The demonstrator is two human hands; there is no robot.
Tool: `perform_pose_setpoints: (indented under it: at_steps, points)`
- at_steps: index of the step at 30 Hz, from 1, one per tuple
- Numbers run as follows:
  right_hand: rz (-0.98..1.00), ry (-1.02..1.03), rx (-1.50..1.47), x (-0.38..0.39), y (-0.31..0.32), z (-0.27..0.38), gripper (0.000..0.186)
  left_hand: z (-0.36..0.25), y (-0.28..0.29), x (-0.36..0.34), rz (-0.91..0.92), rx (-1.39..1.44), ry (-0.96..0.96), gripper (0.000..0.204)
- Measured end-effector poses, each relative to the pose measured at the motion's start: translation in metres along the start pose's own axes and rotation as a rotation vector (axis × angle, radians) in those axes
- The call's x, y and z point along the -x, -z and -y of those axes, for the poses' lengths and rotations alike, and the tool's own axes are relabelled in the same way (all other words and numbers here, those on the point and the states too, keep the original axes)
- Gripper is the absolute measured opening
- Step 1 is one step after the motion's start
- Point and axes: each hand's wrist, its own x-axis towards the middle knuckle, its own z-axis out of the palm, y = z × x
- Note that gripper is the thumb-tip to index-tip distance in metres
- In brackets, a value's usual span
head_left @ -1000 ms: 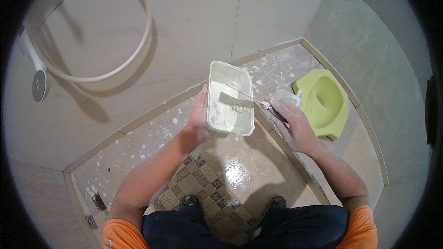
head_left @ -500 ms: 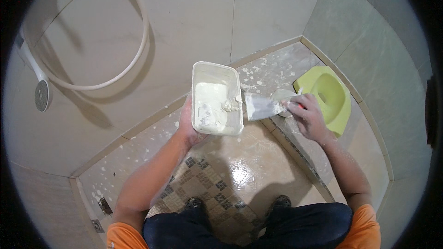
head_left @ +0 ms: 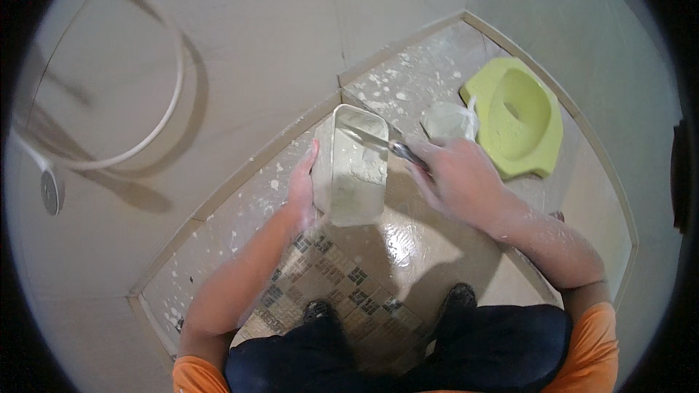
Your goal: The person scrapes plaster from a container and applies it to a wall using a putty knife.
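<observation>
My left hand point(head_left: 302, 183) is closed round the left side of a white rectangular plastic tub point(head_left: 325, 167), which is tilted. Pale wet paste point(head_left: 366, 169) clings to the inside of the tub. In my right hand point(head_left: 459, 178) is a putty knife point(head_left: 404, 153), gripped by its handle. Its blade reaches over the right rim into the upper part of the tub, and part of it blends with the paste. White dust or paste coats both hands.
A yellow-green squat toilet pan point(head_left: 535, 147) lies on a raised ledge to the right. Beside it sits a whitish bag-like bundle point(head_left: 446, 120). A shower head point(head_left: 49, 191) and looped hose point(head_left: 177, 87) hang at left. Mosaic tiles point(head_left: 328, 266) cover part of the floor.
The putty knife has moved from outside the tub's right rim to inside it. The tub is tilted more, and my right hand has shifted closer to it. The view has shifted too.
</observation>
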Motion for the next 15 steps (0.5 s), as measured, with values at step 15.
perform_pose_setpoints:
  at_steps: [15]
  points:
    - [0.149, 0.317, 0.204, 0.025, -0.037, 0.015, 0.039, 0.004, -0.016, -0.003, 0.026, 0.076, -0.014, 0.069]
